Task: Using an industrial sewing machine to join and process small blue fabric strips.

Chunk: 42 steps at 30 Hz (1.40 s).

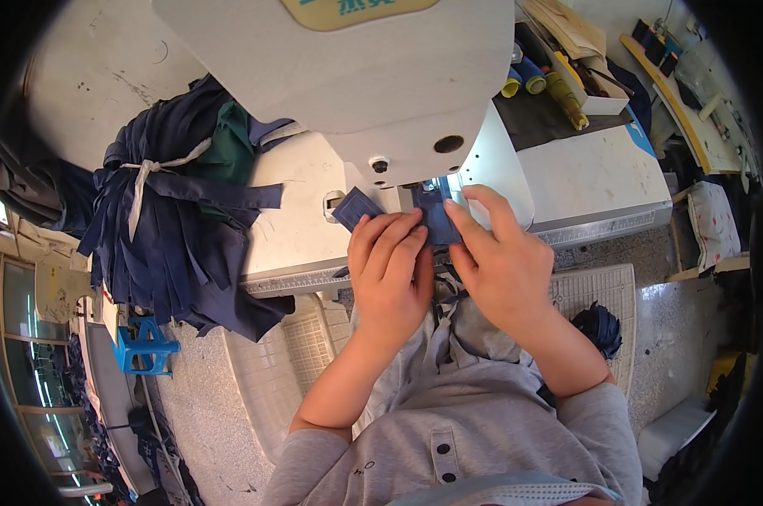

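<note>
Left hand [390,268] has fingers gripping navy fabric piece [439,223], right hand's [509,268] pinch its right edge; best guide it flat, fingertips clear, beneath sewing machine head [398,105].

Sewing machine [331,84], white, at twelve o'clock. Navy cloth [436,228], central, under machine head; held by curled left hand [391,266] at its seven-thirty, touched by right hand [505,266] at its four. Navy fabric bundle [175,215], white tie [148,166], at nine-thirty. Blue stool [145,347], between eight and nine. Open white box [607,104], at two.
</note>
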Each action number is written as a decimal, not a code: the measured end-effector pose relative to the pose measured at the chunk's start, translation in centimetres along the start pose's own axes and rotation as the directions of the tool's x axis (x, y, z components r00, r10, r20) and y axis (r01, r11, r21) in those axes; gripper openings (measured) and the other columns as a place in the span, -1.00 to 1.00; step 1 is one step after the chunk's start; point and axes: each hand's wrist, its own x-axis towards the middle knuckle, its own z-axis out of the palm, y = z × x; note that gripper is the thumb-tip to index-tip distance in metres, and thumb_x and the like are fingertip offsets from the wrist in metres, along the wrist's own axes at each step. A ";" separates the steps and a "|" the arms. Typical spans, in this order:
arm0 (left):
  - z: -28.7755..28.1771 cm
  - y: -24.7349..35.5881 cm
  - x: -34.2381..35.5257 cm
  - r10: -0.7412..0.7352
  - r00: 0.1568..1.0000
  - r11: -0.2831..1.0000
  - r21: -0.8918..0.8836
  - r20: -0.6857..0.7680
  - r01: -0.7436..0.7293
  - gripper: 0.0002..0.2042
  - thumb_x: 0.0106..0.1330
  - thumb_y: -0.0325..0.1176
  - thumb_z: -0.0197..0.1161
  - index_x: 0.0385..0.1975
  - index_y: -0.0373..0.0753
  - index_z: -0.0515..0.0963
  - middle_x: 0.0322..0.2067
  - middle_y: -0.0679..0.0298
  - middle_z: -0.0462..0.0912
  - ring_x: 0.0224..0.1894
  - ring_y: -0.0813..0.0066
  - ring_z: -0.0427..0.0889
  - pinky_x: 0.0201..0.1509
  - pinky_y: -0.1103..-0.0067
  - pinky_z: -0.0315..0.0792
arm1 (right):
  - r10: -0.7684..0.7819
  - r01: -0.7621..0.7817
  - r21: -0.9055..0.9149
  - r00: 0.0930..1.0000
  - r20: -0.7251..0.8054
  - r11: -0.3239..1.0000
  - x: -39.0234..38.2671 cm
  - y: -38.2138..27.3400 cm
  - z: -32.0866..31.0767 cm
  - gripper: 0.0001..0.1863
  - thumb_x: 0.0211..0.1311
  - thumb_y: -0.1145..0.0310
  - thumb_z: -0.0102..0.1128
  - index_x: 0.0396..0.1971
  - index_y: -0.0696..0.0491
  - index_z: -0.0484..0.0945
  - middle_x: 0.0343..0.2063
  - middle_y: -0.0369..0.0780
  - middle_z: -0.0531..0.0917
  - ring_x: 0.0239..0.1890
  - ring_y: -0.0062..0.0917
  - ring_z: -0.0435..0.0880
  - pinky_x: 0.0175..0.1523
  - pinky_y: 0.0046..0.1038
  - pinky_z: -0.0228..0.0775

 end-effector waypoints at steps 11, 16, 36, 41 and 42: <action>-0.1 0.0 0.0 -0.007 1.000 1.000 0.002 0.015 0.007 -0.72 -0.03 -0.65 0.35 -0.27 -0.30 0.58 -0.06 0.19 0.68 0.01 0.12 0.58 0.25 0.21 0.34 | 0.010 -0.010 0.006 1.000 0.010 1.000 0.0 0.1 0.0 -0.53 -0.07 0.36 0.40 -0.04 -0.04 0.65 0.05 -0.31 0.53 -0.61 -0.51 0.60 -0.46 -0.50 0.45; -0.1 0.1 0.1 -0.006 1.000 1.000 0.000 0.011 0.006 -0.73 -0.02 -0.66 0.35 -0.28 -0.30 0.58 -0.06 0.19 0.68 0.01 0.12 0.58 0.24 0.21 0.34 | 0.013 -0.013 -0.010 0.999 0.031 1.000 0.0 0.1 -0.2 -0.53 -0.08 0.36 0.40 -0.04 -0.04 0.65 0.06 -0.33 0.53 -0.62 -0.52 0.59 -0.47 -0.49 0.45; -0.4 0.1 0.1 -0.009 0.999 1.000 -0.001 0.049 0.009 -0.74 0.01 -0.59 0.37 -0.25 -0.30 0.59 -0.02 0.21 0.64 0.03 0.18 0.56 0.25 0.16 0.32 | 0.005 -0.006 0.019 0.999 0.044 1.000 0.1 0.1 -0.4 -0.55 -0.02 0.37 0.39 -0.02 -0.01 0.64 0.06 -0.28 0.53 -0.60 -0.48 0.61 -0.46 -0.47 0.47; -0.5 0.1 0.1 -0.003 0.998 1.000 -0.012 0.057 0.004 -0.73 0.00 -0.58 0.39 -0.25 -0.30 0.60 -0.03 0.21 0.64 0.04 0.16 0.55 0.24 0.16 0.34 | 0.024 -0.019 0.151 0.999 -0.037 0.988 -0.5 0.2 -0.2 -0.60 -0.01 0.40 0.41 -0.08 0.01 0.64 -0.04 -0.27 0.53 -0.58 -0.48 0.61 -0.45 -0.46 0.48; -0.6 0.2 0.1 -0.008 0.998 1.000 -0.011 0.058 0.009 -0.73 0.00 -0.58 0.39 -0.25 -0.30 0.60 -0.03 0.21 0.64 0.04 0.16 0.55 0.24 0.16 0.34 | 0.039 -0.027 0.196 0.998 -0.058 0.980 -0.7 0.2 -0.2 -0.63 0.00 0.41 0.42 -0.11 0.02 0.63 -0.10 -0.27 0.54 -0.57 -0.48 0.61 -0.44 -0.45 0.48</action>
